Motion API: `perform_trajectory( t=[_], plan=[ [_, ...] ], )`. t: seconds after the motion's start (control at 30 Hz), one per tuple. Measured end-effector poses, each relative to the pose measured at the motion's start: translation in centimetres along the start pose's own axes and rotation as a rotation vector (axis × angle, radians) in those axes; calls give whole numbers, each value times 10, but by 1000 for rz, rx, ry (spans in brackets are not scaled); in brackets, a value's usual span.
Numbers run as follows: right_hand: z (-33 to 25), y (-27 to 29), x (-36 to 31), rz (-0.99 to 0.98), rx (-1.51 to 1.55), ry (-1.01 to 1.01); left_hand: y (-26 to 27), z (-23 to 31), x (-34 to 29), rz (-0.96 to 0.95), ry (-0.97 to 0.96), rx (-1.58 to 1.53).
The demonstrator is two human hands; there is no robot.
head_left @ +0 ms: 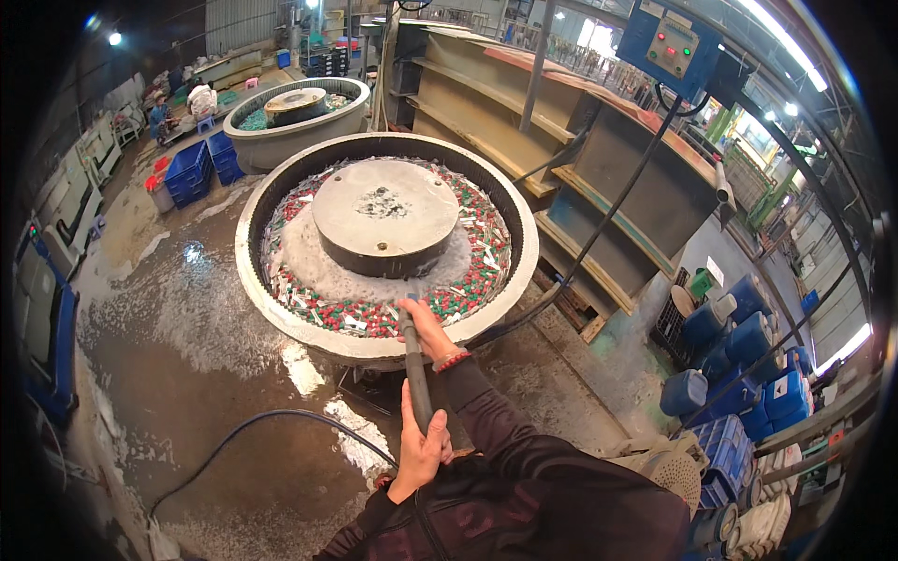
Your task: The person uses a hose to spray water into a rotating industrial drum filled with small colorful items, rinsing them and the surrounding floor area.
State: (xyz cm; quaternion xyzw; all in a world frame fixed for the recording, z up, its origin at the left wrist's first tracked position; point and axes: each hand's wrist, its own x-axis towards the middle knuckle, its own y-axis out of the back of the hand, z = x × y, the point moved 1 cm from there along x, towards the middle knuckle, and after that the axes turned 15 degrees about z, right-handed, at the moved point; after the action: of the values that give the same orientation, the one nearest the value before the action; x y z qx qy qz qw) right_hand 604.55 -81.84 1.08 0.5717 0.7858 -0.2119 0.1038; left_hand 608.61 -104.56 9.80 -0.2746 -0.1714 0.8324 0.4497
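Observation:
A dark grey tube (pixel 415 366) points away from me over the near rim of a large round vibratory tub (pixel 248 266). Around its far end close the fingers of my right hand (pixel 430 329), with a red bracelet at the wrist. Lower down, my left hand (pixel 423 453) grips the same tube near my body. Inside the tub lie red and green tumbling media (pixel 482 280) mixed with shiny metal pieces (pixel 354 323). White foam (pixel 304 252) spreads around the raised centre hub (pixel 385 210). Whether water leaves the tube cannot be made out.
A blue hose (pixel 271 412) curves over the wet floor towards my left hand. Behind stands a second round tub (pixel 281 140), with blue crates (pixel 190 175) beside it. A control box (pixel 666 49) hangs above a stepped metal structure (pixel 599 187). Blue drums (pixel 748 337) crowd the right.

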Motion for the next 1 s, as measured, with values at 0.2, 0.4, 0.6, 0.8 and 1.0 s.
perform_trajectory(
  t=[0.2, 0.4, 0.6, 0.8, 1.0],
  plan=[
    [35, -60, 16, -224, -133, -5, -4, -9, -1, 170, -167, 41],
    [-5, -55, 8, -324, -481, 271, 11, 0, -7, 227, -156, 15],
    [-81, 87, 58, -163, -905, 322, 11, 2, -5, 236, -154, 14],
    [-148, 152, -8, 4, -689, 330, 15, -1, 5, 183, -115, -3],
    [-150, 196, -18, 23, -723, 455, 11, -6, 14, 47, -65, 2]
  ],
)
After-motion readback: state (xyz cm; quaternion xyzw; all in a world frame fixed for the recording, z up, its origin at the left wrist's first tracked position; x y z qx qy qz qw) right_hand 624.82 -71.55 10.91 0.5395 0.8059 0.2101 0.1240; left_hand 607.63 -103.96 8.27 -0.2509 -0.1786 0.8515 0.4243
